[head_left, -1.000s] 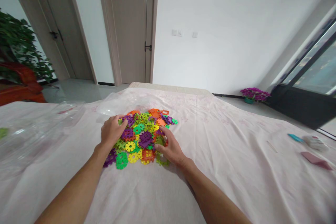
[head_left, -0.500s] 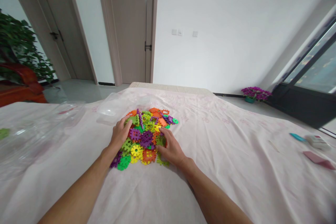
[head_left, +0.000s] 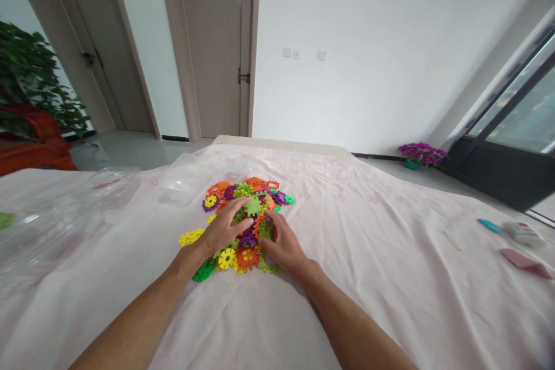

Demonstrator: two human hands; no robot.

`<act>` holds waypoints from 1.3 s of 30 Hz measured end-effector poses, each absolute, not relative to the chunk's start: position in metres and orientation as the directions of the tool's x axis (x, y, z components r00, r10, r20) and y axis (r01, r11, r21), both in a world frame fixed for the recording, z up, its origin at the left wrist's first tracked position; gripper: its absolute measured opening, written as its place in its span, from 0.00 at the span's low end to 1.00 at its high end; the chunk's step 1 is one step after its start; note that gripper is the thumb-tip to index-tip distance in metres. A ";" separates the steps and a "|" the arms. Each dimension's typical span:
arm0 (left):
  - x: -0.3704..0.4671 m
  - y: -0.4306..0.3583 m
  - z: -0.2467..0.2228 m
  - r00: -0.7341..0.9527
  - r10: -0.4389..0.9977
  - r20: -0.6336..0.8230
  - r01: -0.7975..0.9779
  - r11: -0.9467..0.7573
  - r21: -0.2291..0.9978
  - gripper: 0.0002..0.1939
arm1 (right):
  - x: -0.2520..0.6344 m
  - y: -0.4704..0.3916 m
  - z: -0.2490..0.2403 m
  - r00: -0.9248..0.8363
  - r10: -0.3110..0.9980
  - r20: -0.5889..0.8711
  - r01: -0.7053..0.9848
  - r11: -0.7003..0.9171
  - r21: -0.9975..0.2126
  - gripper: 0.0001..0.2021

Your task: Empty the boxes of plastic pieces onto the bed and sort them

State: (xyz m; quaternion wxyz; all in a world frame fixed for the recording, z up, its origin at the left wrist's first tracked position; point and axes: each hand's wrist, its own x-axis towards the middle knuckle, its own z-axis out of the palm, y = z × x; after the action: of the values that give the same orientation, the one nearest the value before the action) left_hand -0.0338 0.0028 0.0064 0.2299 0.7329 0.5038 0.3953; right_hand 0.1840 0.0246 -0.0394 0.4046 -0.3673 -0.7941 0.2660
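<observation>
A heap of colourful plastic interlocking pieces [head_left: 247, 257], some toothed squares and some notched discs, lies on the cloth between my hands. My left hand [head_left: 223, 229] rests across the heap's left side, its fingers stretched out and its thumb apart. By those fingertips sits a light green square piece [head_left: 253, 206]. Against the heap's right edge is my right hand [head_left: 286, 247], slightly curved, with thumb and fingers apart beside an olive green piece [head_left: 266, 231]. Yellow discs [head_left: 189, 237] lie left of the heap, and a green disc [head_left: 204, 271] is partly under my left wrist.
A pale pink cloth [head_left: 368, 277] covers the surface. Clear plastic containers [head_left: 177, 179] stand behind and left of the heap. On the right lie a blue object [head_left: 491, 225], a white box [head_left: 522, 234], a pink item [head_left: 525, 263] and a thin stick [head_left: 451, 240].
My left hand has moved right across the heap, pushing pieces with it. Yellow discs and a purple-and-yellow piece now show on the left. My right hand has stayed nearly in place.
</observation>
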 end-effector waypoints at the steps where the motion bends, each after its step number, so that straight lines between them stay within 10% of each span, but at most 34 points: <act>1: -0.032 0.001 0.008 0.218 0.911 0.350 0.612 -0.407 0.678 0.33 | 0.184 0.025 -0.040 -0.394 0.800 0.452 0.367 0.588 -0.720 0.33; 8: -0.017 -0.014 0.015 0.347 0.921 0.180 0.841 -0.390 0.374 0.50 | 0.185 0.029 -0.047 -0.315 0.808 0.498 0.359 0.587 -0.725 0.33; 28: -0.009 -0.017 0.011 0.232 0.935 0.269 0.965 -0.255 0.054 0.34 | 0.186 0.032 -0.046 -0.285 0.818 0.500 0.352 0.575 -0.739 0.30; 39: -0.004 -0.030 0.017 0.315 0.949 -0.007 0.943 -0.312 0.118 0.51 | 0.190 0.035 -0.047 -0.309 0.812 0.496 0.355 0.582 -0.732 0.31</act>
State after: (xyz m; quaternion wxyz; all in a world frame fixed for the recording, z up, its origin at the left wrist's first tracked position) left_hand -0.0040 -0.0299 0.0173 0.0500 0.8094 0.5843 0.0320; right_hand 0.1900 0.0347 -0.0474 0.4489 -0.3797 -0.7678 0.2544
